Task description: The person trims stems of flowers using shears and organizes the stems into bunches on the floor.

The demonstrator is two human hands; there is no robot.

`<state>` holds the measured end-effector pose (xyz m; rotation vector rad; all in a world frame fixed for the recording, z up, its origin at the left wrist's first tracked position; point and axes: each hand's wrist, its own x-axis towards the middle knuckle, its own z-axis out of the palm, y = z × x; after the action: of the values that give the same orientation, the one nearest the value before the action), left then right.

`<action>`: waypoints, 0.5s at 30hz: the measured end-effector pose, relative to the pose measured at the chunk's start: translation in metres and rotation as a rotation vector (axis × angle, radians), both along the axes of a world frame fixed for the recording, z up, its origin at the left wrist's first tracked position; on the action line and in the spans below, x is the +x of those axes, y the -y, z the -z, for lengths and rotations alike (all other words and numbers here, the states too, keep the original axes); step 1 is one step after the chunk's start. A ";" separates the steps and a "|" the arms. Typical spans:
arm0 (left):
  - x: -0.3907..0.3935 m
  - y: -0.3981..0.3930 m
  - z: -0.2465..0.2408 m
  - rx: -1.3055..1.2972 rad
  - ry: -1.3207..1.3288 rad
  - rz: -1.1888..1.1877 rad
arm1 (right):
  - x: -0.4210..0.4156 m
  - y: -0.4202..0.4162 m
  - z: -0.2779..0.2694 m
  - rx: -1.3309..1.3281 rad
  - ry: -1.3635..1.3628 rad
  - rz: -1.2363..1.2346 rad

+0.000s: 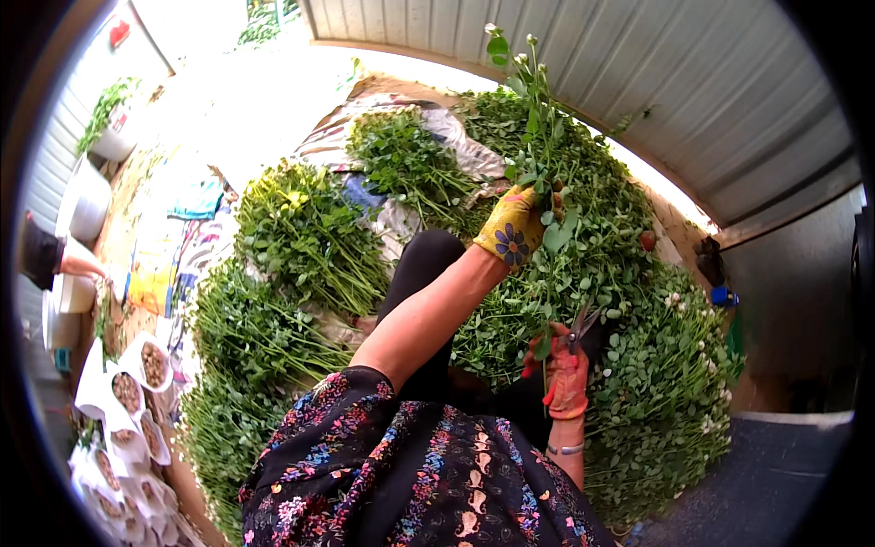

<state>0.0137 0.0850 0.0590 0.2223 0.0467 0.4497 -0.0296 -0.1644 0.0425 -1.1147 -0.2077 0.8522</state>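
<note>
My left hand (pixel 511 224), in a yellow glove with a flower print, grips a few long leafy flower stems (pixel 539 130) with small pale buds at the top. Their lower ends hang down towards my right hand (pixel 569 384), which wears a red-orange glove. That hand holds a pair of pruning shears (pixel 581 327), blades pointing up and apart. One stem runs close beside its fingers; whether they touch it I cannot tell. Under and around both hands spreads a large heap of cut leafy stems (pixel 608 273), with white blooms along its right edge.
Sorted piles of green stems (pixel 307 239) lie to my left on cloth sheets. Paper-wrapped flower bundles (pixel 147 366) are stacked at the lower left. Another person's hand (pixel 82 263) reaches in near white buckets (pixel 83 198). A corrugated metal wall (pixel 615 75) rises ahead; a blue object (pixel 724 297) sits at right.
</note>
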 end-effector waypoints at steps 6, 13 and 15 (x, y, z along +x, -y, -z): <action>-0.034 -0.037 0.006 0.135 -0.131 -0.083 | 0.001 -0.028 -0.003 -0.314 0.294 -0.042; -0.121 -0.005 -0.013 0.602 -0.482 -0.058 | 0.014 -0.085 -0.035 -0.530 1.257 -0.222; -0.134 -0.011 -0.002 0.558 -0.471 -0.290 | 0.003 -0.106 -0.036 -0.440 1.370 -0.358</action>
<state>-0.1203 0.0960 0.0611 0.8765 0.4217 0.6864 -0.0262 -0.0581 0.0789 -1.9793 -1.4332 0.2926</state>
